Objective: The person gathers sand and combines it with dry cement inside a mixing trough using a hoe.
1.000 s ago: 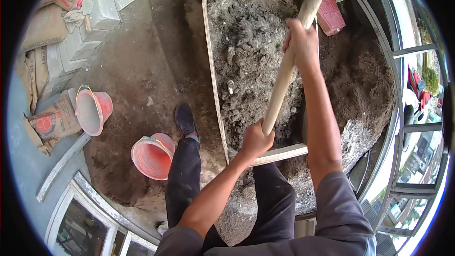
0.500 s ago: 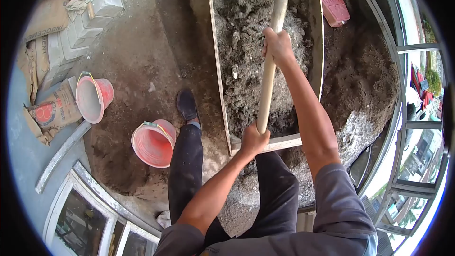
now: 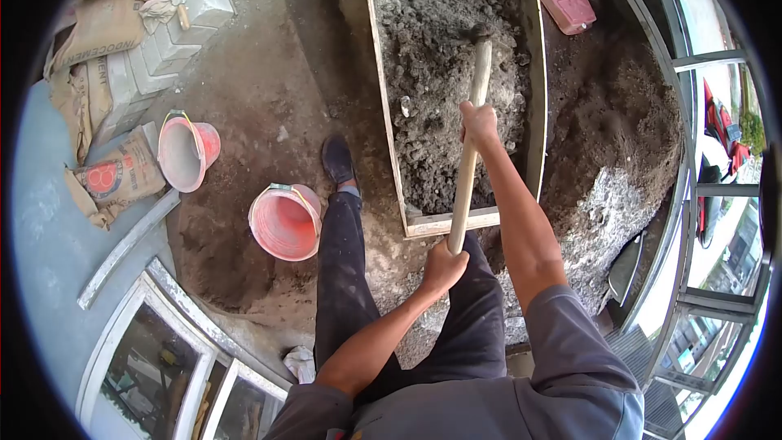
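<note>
The person stands over a wooden frame (image 3: 389, 114) set on the ground and filled with a lumpy grey mix (image 3: 440, 73); both hands are closed around a long wooden handle (image 3: 466, 179), which runs from near the person's legs up into the frame. The left hand (image 3: 444, 266) is wrapped tight round the near end of the handle, just outside the frame's near board; the right hand (image 3: 479, 124) grips higher up, fingers curled round the shaft, above the mix. The far end of the handle meets the mix at a dark tool head (image 3: 481, 31); it is partly sunk among the lumps, so its shape cannot be told.

One shoe (image 3: 338, 159) rests on the dirt floor just beside the frame's left board; a pink bucket (image 3: 285, 222) stands near that leg, and a second bucket (image 3: 186, 155) lies tilted further left, next to a cement sack (image 3: 114, 181). Grey paving blocks (image 3: 155, 53) are stacked beyond them; a flat red container (image 3: 566, 2) lies past the frame on the right; a heap of sand and gravel (image 3: 619, 147) sits between the frame and a metal railing (image 3: 692, 114).
</note>
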Tool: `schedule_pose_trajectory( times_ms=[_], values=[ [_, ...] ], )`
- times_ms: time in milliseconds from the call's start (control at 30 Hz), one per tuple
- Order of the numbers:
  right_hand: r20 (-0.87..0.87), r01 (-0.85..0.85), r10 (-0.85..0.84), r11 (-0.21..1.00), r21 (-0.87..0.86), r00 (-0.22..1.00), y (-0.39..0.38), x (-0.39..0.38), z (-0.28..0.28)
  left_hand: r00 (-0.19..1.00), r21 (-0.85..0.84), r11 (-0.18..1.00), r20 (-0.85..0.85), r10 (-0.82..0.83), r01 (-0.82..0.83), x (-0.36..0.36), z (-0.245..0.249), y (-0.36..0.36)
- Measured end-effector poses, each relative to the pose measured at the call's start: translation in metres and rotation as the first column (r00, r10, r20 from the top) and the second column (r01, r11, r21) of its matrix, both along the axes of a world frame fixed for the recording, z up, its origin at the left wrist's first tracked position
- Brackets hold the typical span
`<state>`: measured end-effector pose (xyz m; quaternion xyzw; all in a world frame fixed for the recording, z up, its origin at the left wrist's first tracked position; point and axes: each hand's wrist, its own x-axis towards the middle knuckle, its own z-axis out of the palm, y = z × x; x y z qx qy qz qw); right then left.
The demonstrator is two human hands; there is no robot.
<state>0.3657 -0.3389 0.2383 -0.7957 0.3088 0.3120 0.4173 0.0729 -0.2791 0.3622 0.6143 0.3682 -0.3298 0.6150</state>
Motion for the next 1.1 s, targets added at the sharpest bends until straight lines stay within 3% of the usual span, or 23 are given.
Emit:
schedule_pose_trajectory(
  times_ms=[67,133,233,300,400,500,533,633,733,867,933,967,1100],
  values=[
    [-0.001,0.032,-0.032,0.999,0.0,0.999,-0.002,-0.035,0.028,0.998,0.019,0.998,-0.002,-0.059,0.059,-0.023,0.02,-0.002],
    [0.031,0.0,0.0,1.0,-0.016,1.0,-0.008,-0.038,0.058,0.99,0.026,0.994,0.084,-0.111,0.109,-0.048,0.011,-0.011],
    [0.213,0.072,-0.087,0.994,0.08,0.973,-0.011,-0.045,0.124,0.97,0.052,0.994,0.222,-0.102,0.093,-0.057,0.031,-0.018],
    [0.293,0.047,-0.093,0.986,0.163,0.951,-0.007,-0.012,0.172,0.953,0.068,0.995,0.288,-0.096,0.079,-0.025,0.04,-0.018],
    [0.385,-0.049,-0.012,0.988,0.149,0.923,0.011,0.044,0.207,0.95,0.031,0.998,0.305,-0.062,0.055,0.033,0.048,-0.007],
    [0.333,-0.075,0.052,0.996,0.056,0.941,0.044,0.053,0.179,0.944,0.038,0.999,0.331,0.003,-0.016,0.048,0.035,0.001],
    [0.232,-0.109,0.094,0.993,0.052,0.968,0.048,0.043,0.148,0.955,0.034,0.996,0.29,0.064,-0.077,0.032,0.022,-0.004],
    [-0.062,-0.173,0.169,0.983,-0.062,0.984,0.048,-0.037,-0.013,0.987,-0.047,0.987,-0.062,0.151,-0.154,-0.035,0.0,-0.012],
    [0.004,-0.191,0.191,0.981,-0.039,0.982,0.037,-0.071,-0.039,0.977,-0.093,0.978,-0.124,0.176,-0.188,-0.052,0.006,0.003],
    [0.034,-0.034,0.032,0.998,0.048,0.999,0.013,-0.066,0.068,0.99,0.013,1.0,0.139,0.001,-0.002,-0.092,0.013,-0.028],
    [0.088,-0.055,0.053,0.998,0.022,0.995,-0.005,-0.041,0.131,0.98,-0.001,0.997,0.187,-0.073,0.074,-0.057,0.05,-0.03],
    [0.197,0.017,-0.025,0.999,0.042,0.98,-0.009,-0.028,0.154,0.974,0.019,0.998,0.219,-0.056,0.053,-0.033,0.066,-0.032],
    [0.33,-0.011,-0.049,0.984,0.177,0.943,-0.032,0.039,0.196,0.941,0.087,0.994,0.325,-0.091,0.066,0.029,0.078,-0.037]
  ],
)
